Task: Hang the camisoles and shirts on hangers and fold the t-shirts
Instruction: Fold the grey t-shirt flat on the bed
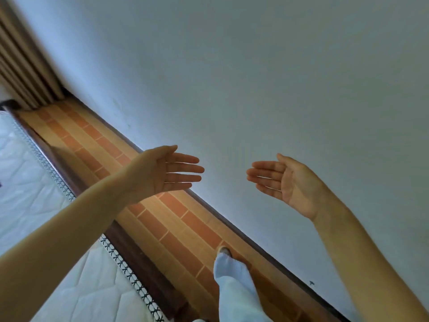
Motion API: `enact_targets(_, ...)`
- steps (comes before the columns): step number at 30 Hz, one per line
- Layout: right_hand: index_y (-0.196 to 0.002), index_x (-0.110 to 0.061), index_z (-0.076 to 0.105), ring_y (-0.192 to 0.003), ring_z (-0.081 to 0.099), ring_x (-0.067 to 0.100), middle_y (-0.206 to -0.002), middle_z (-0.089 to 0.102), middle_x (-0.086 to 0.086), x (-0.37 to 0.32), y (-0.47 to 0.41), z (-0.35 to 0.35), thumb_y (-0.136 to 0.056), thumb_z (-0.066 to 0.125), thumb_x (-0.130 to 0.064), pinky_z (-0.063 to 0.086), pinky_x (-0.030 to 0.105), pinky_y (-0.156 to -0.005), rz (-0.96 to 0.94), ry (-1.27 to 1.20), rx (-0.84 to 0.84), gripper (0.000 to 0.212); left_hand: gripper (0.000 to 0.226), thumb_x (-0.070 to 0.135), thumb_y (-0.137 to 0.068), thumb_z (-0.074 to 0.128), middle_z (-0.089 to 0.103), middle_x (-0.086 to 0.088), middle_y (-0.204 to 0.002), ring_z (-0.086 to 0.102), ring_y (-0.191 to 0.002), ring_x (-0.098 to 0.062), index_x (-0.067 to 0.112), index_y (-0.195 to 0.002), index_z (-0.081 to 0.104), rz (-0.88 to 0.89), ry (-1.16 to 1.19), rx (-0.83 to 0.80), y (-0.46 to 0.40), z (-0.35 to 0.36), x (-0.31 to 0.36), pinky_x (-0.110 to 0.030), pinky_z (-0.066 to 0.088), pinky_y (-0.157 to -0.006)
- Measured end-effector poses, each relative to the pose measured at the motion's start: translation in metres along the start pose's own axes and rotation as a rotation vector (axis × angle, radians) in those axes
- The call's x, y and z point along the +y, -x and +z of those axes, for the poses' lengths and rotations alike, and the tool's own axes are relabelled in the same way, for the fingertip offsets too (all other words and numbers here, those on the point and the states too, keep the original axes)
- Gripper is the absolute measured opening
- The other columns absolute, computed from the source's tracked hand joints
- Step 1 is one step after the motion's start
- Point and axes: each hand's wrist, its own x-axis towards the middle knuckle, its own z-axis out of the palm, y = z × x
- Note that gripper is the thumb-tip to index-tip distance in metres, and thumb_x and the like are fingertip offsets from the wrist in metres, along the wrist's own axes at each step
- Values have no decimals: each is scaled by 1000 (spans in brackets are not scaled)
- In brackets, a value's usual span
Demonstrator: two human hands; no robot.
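No camisole, shirt, t-shirt or hanger is in view. My left hand [167,171] is held out in front of me, palm up, with its fingers straight and together, holding nothing. My right hand [282,180] is raised opposite it, palm facing left, fingers straight, also holding nothing. The two hands are apart, with a gap between their fingertips, in front of a plain white wall [255,66].
A white quilted mattress [27,177] with a dark patterned edge lies at the left on a dark wooden bed frame [144,263]. A strip of brick-patterned floor [176,219] runs between bed and wall. My leg in light trousers [234,284] stands there. Brown curtains [21,56] hang at upper left.
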Motion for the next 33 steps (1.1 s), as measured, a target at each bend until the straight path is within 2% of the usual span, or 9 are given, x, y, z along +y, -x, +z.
enact_targets(8, -118, -3, 66, -106, 69, 24, -112, 73, 14, -85, -153, 44, -106, 29, -35, 48, 39, -101, 48, 141, -259, 50, 46, 32, -103, 33, 69, -18, -118, 68, -107, -33, 1, -119, 64, 124, 141, 256, -44, -49, 58, -41, 56, -89)
enact_targets(13, -118, -4, 66, -106, 70, 24, -112, 73, 13, -107, -219, 94, -107, 28, -34, 48, 40, -103, 122, 252, -402, 49, 46, 32, -100, 36, 68, -19, -118, 68, -106, -34, 1, -117, 64, 163, 266, 417, -41, -82, 68, -40, 58, -85)
enact_targets(16, -118, -4, 66, -106, 70, 25, -113, 72, 13, -111, -252, 132, -107, 29, -34, 48, 40, -103, 165, 296, -502, 49, 46, 33, -96, 40, 68, -20, -118, 67, -108, -34, 1, -117, 64, 200, 327, 491, -35, -103, 70, -41, 55, -90)
enact_targets(19, -118, -6, 67, -104, 70, 24, -111, 73, 12, -112, -277, 174, -107, 28, -36, 49, 38, -100, 193, 370, -593, 50, 47, 34, -89, 45, 68, -20, -117, 67, -108, -34, 1, -115, 65, 226, 393, 556, -30, -129, 73, -44, 52, -93)
enact_targets(23, -117, -8, 67, -104, 71, 23, -112, 73, 9, -112, -312, 233, -107, 26, -40, 52, 35, -95, 206, 451, -704, 53, 50, 36, -86, 47, 68, -20, -118, 68, -107, -33, 1, -118, 64, 233, 432, 628, -29, -174, 83, -39, 58, -86)
enact_targets(28, -116, -10, 67, -103, 71, 22, -111, 74, 6, -122, -368, 330, -106, 26, -42, 54, 32, -92, 160, 509, -795, 53, 55, 36, -84, 47, 67, -20, -119, 67, -108, -33, -1, -123, 61, 286, 461, 688, -25, -258, 108, -40, 56, -89)
enact_targets(33, -118, -9, 66, -104, 71, 23, -113, 73, 7, -139, -412, 436, -106, 26, -42, 55, 31, -91, 145, 514, -853, 53, 49, 34, -96, 39, 67, -18, -121, 66, -111, -31, 0, -125, 60, 319, 450, 757, -9, -351, 147, -37, 56, -89)
